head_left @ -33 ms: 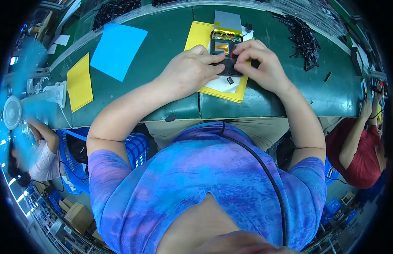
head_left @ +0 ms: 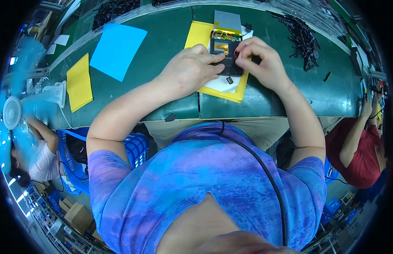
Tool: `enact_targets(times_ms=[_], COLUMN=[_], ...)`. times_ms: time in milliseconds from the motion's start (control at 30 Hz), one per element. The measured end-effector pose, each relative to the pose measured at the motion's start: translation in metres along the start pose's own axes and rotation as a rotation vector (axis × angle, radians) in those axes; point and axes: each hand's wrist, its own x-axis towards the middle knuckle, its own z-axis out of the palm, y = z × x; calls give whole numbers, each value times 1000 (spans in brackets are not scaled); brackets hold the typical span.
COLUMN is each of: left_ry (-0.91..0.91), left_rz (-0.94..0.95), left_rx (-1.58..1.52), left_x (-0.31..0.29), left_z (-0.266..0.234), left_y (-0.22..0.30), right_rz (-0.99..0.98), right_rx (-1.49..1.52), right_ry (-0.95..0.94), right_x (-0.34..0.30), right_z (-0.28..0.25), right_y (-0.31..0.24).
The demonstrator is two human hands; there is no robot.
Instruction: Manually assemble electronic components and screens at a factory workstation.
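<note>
A black, flat electronic device housing (head_left: 228,67) lies on a white sheet (head_left: 224,86) over yellow sheets (head_left: 234,97). Its upper end exposes a green circuit board (head_left: 227,35), and a gold flex strip (head_left: 222,48) shows inside. Beyond it lies a grey flat panel (head_left: 227,21). My left hand (head_left: 190,70) rests its outstretched fingertips on the housing's left part. At the right edge, my right hand (head_left: 264,63) has thumb and forefinger pinched together. A small reddish bit shows at those fingertips, too small to name. Just below the housing sits a small black piece (head_left: 229,80).
A blue sheet (head_left: 120,51) and a yellow sheet (head_left: 79,82) lie left on the green table (head_left: 162,51). A pile of black slender parts (head_left: 304,40) is at the right. A white fan (head_left: 12,112) stands far left. People sit on both sides.
My right hand has shifted slightly right, its fingertips now nearer the housing's edge. My left hand stays where it was on the housing.
</note>
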Motion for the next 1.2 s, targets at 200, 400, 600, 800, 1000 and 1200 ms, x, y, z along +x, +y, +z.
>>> enact_targets(times_ms=[200,400,600,800,1000,1200], left_ry=[28,6,-32,-19,-24,-18], left_rz=[36,88,96,98,119,103], left_rx=[28,4,27,37,48,39], left_x=[0,1,0,-1,-2,-3], left_z=[-5,0,2,4,6,6], left_y=[-1,-4,-4,-5,-6,-7], right_rz=[199,-57,172,33,29,67], right_rx=[55,26,108,-86,-195,-121], right_ry=[73,96,53,-172,-127,-201], right_x=[2,4,6,3,11,22], right_z=[2,3,-6,-11,2,-6], right_y=[-4,-6,11,-3,-12,-14])
